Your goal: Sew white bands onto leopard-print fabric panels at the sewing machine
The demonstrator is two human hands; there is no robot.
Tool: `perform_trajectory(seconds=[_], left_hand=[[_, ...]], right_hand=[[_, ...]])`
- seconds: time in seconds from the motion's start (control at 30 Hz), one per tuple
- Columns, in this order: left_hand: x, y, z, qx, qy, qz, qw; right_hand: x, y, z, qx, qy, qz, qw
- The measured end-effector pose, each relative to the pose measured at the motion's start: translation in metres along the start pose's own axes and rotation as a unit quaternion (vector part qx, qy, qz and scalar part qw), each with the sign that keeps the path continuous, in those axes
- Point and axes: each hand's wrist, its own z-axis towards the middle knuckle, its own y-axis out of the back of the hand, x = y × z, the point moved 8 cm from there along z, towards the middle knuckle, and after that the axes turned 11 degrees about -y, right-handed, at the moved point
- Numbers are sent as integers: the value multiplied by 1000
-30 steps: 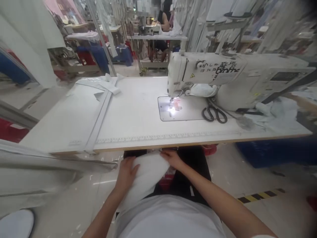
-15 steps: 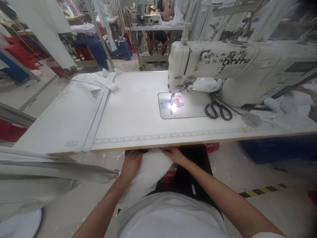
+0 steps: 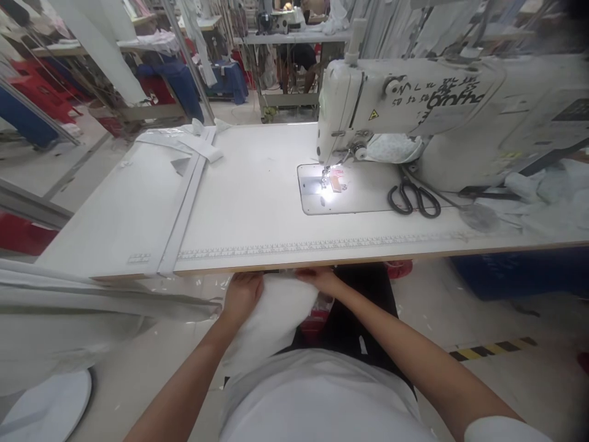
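A piece of white fabric (image 3: 280,313) hangs over my lap, just below the front edge of the sewing table (image 3: 248,202). My left hand (image 3: 243,294) is closed on the fabric's left side, its fingertips partly hidden under the table edge. On the upper right corner of the cloth, my right hand (image 3: 319,279) pinches the edge, fingers pointing left. Above and to the right stands a white sewing machine (image 3: 414,116), its lamp lighting the needle plate (image 3: 313,199). No cloth lies under its needle.
Black-handled scissors (image 3: 414,199) rest right of the needle plate. A printed ruler strip (image 3: 285,248) runs along the front edge. White fabric strips (image 3: 184,202) cross the table's left part. Crumpled cloth (image 3: 552,196) lies far right; draped fabric (image 3: 69,325) hangs at left.
The camera view has shifted slightly, so the machine appears a little further right and the table higher. Both hands keep hold of the fabric at the table edge.
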Motion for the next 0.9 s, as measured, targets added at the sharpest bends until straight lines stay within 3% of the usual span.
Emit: perform_trajectory(seconds=[0.13,0.23,0.43,0.57,0.67,0.77,0.9], left_hand=[[48,-3,-5,-18,103,44,994],[69,-7,-11,-24,144,58,988],[78,-15,-18,-34,169,50,984],[76,-6,-14,-64,172,30,983],[52,11,-14,-86,128,-6,988],[0,27,-27,-80,27,-57,995],[-71,31,-58,-32,-100,-117,988]], right_hand=[[-3,-4,9,-40,17,-46,998],[-3,-20,5,-25,60,-78,995],[-8,-71,-43,92,145,-139,975],[-12,-81,-69,119,165,-166,965],[-14,-76,-75,108,169,-177,963],[-5,-65,-75,65,173,-178,967],[31,-54,-80,13,220,-173,960]])
